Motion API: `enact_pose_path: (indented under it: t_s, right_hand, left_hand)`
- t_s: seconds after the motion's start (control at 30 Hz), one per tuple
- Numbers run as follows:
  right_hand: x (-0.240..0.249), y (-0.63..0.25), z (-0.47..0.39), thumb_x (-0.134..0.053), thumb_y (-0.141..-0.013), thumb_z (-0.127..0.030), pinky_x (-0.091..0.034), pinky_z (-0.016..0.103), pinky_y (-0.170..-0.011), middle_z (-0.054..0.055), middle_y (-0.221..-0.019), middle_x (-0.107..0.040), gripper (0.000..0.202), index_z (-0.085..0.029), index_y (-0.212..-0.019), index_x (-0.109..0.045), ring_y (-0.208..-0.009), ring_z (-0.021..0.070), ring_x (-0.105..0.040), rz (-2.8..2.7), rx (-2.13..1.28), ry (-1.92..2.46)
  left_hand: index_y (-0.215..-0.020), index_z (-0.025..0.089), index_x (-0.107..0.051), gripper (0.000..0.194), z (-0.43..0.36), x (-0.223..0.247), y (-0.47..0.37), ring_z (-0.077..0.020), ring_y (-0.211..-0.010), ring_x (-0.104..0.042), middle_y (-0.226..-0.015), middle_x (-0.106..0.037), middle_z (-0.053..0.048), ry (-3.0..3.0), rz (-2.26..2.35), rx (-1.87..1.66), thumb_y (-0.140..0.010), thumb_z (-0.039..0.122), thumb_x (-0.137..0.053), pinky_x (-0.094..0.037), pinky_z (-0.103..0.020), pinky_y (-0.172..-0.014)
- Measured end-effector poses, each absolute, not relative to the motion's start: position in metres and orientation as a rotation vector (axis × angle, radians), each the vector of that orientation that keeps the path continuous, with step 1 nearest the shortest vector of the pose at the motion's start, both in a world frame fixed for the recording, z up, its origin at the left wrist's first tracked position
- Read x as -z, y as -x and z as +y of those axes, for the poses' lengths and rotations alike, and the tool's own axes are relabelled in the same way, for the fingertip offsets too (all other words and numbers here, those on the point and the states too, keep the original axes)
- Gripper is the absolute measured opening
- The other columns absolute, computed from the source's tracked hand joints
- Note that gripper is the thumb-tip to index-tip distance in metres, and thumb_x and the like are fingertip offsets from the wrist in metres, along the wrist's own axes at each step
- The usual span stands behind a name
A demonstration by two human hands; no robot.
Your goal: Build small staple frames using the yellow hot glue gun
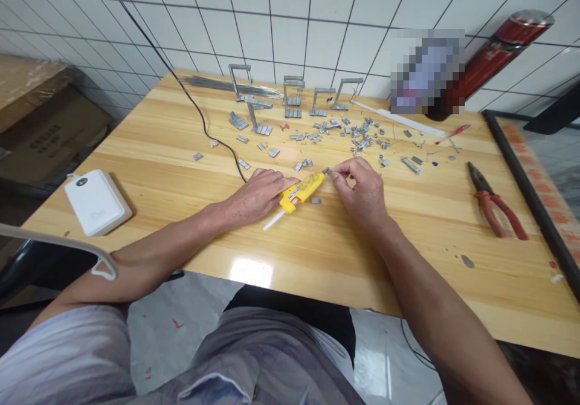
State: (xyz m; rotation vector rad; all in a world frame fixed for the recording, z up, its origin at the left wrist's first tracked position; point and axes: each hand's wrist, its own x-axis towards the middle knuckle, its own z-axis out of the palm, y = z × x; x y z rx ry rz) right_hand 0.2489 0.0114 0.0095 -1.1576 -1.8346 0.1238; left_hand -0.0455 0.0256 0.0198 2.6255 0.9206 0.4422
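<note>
My left hand (258, 196) is wrapped round a yellow glue gun (304, 191), which lies low over the wooden table with its nozzle toward the right. A white glue stick (274, 220) sticks out of its back end. Between the thumb and fingers of my right hand (361, 186) is a small grey piece (328, 171), held at the nozzle tip; whether the two touch I cannot tell. Just below the gun lies another small grey piece (316, 200). Beyond my hands, many loose grey pieces (362, 136) are scattered.
Several small grey frames (293, 97) stand toward the wall beside a bundle of thin rods (226, 86). Red-handled pliers (493, 202) and a red screwdriver (453, 133) lie right. A white power bank (98, 202) is left. A black cable (199, 115) crosses the table; a red flask (493, 63) stands back right.
</note>
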Motion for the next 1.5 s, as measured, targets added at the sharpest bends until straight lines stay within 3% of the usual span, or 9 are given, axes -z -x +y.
enact_pose_path:
  t_s: [0.8,1.23,1.5]
  right_hand:
    - [-0.0104,-0.2492,0.0113,-0.067,-0.101,-0.020,-0.054,0.037,-0.077,0.002,-0.087,-0.071,0.013,-0.026,-0.090,-0.068,-0.078,0.0205,-0.064,-1.823,-0.110,1.131]
    - [-0.0097,-0.2496,0.0119,-0.067,-0.101,-0.021,-0.053,0.038,-0.075,0.003,-0.084,-0.071,0.015,-0.026,-0.087,-0.068,-0.076,0.0204,-0.063,-1.821,-0.082,1.154]
    - [-0.0108,-0.2484,0.0109,-0.067,-0.101,-0.022,-0.054,0.039,-0.078,0.003,-0.085,-0.071,0.015,-0.026,-0.087,-0.069,-0.077,0.0210,-0.064,-1.823,-0.100,1.165]
  left_hand:
    - [-0.150,0.024,-0.070,0.042,0.0234,-0.0200,0.0437,-0.0265,-0.108,-0.068,-0.108,-0.076,-0.009,-2.659,0.918,-0.418,-0.116,0.022,-0.044,-0.043,-0.041,-0.099]
    - [-0.151,0.023,-0.067,0.045,0.0228,-0.0230,0.0445,-0.0271,-0.110,-0.067,-0.113,-0.075,-0.011,-2.668,0.937,-0.508,-0.120,0.031,-0.037,-0.045,-0.042,-0.103]
    - [-0.151,0.026,-0.068,0.042,0.0229,-0.0212,0.0452,-0.0276,-0.111,-0.068,-0.114,-0.076,-0.011,-2.678,0.929,-0.470,-0.117,0.025,-0.044,-0.044,-0.042,-0.102]
